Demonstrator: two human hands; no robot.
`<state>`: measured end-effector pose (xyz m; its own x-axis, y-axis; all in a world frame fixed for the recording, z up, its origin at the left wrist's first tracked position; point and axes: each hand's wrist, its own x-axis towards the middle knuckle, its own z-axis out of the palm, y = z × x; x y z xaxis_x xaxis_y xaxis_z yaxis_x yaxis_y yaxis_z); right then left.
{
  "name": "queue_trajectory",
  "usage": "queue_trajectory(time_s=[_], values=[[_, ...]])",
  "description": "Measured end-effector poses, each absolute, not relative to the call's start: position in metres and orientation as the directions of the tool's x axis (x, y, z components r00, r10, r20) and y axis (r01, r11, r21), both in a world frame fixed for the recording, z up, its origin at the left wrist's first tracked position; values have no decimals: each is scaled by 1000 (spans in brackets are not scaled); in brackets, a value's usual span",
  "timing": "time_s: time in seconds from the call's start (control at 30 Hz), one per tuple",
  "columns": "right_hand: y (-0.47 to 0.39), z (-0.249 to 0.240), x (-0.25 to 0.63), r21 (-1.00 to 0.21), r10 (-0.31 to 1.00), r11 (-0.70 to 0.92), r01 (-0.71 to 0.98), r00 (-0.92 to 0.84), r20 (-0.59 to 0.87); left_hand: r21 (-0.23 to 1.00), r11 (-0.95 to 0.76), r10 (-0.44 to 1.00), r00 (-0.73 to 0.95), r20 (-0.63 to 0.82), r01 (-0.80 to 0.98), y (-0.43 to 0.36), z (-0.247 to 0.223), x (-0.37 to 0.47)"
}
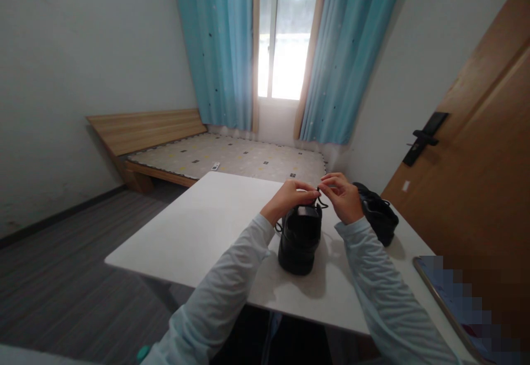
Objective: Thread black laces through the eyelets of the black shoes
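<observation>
A black shoe (298, 246) stands upright on the white table, heel toward me. Above its opening, my left hand (295, 194) pinches a black shoelace (323, 204) between thumb and finger. My right hand (340, 195) is closed in a pinch on the same lace, its fingertips almost meeting those of the left. A loop of lace hangs below the fingers, and another loop shows at the shoe's left side. The front of the shoe is hidden behind my left hand and the shoe's collar.
A second black shoe (380, 216) lies right of my right hand. The white table (174, 232) reaches toward a bed (248, 155) with a small white remote (216, 166) on it. A partly blurred flat device (439, 287) is at the right edge, near a wooden door (476, 160).
</observation>
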<state>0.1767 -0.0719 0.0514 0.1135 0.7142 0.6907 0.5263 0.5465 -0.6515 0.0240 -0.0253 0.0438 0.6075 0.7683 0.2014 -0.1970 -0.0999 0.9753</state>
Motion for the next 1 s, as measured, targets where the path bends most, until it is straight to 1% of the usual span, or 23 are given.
queue_trajectory(time_s=[0.27, 0.37, 0.5, 0.67, 0.73, 0.8, 0.87, 0.93, 1.0], values=[[-73, 53, 176, -663, 708, 565, 491, 124, 695, 978, -106, 752, 629, 196, -178, -31, 52, 23], [-73, 51, 175, -677, 717, 587, 445, 104, 689, 979, -122, 719, 666, 200, -163, -33, 57, 20], [-74, 51, 171, -709, 737, 605, 362, 83, 671, 980, -141, 713, 673, 197, -138, -35, 62, 14], [-72, 51, 173, -746, 762, 586, 316, 98, 640, 965, -223, 716, 648, 260, -141, -35, 65, 12], [-69, 50, 180, -770, 792, 570, 286, 59, 608, 955, -257, 738, 607, 294, -150, -33, 69, 12], [-67, 48, 187, -793, 827, 547, 269, -25, 562, 941, -297, 762, 553, 336, -162, -31, 74, 13], [-65, 44, 193, -806, 872, 482, 343, -95, 481, 926, -342, 775, 508, 375, -162, -29, 80, 14], [-64, 41, 197, -790, 912, 400, 464, -115, 394, 910, -389, 777, 480, 409, -146, -28, 86, 15], [-63, 38, 200, -776, 938, 338, 533, -123, 324, 890, -441, 766, 467, 442, -119, -27, 90, 17]])
